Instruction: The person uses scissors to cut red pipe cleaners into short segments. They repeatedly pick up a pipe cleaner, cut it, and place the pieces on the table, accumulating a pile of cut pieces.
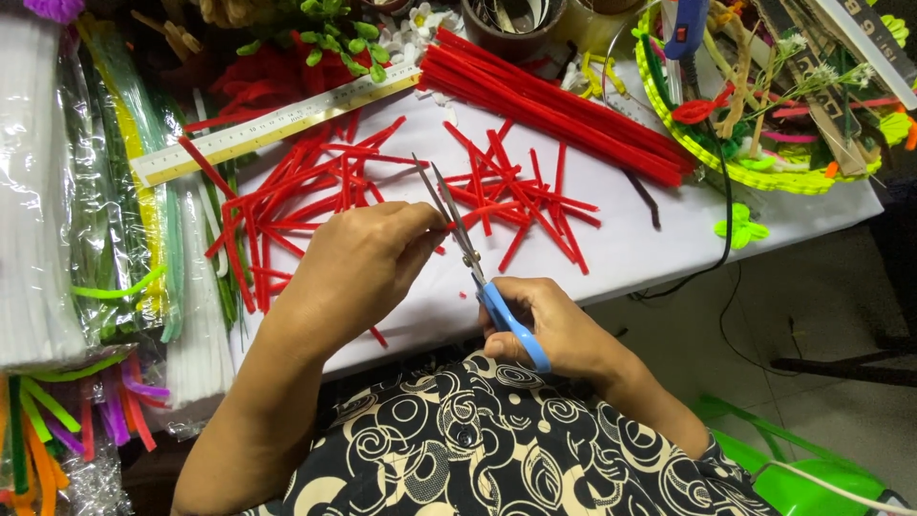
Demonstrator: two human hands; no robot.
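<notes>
Above the white bench (650, 253), the right hand (559, 330) grips blue-handled scissors (478, 268), blades parted; the left hand (358, 263) pinches a red stem, mostly hidden. Bare bench lies toward the right edge.

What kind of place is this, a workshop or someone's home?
Most likely a home craft table: cut red pipe cleaners litter the white table, packets of pipe cleaners line one side, and the right hand holds blue-handled scissors.

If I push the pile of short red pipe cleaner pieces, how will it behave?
The short red pieces look thin and fuzzy, so probably very light. They lie crossed and tangled, so they would likely drag along in clumps instead of rolling on the white table.
</notes>
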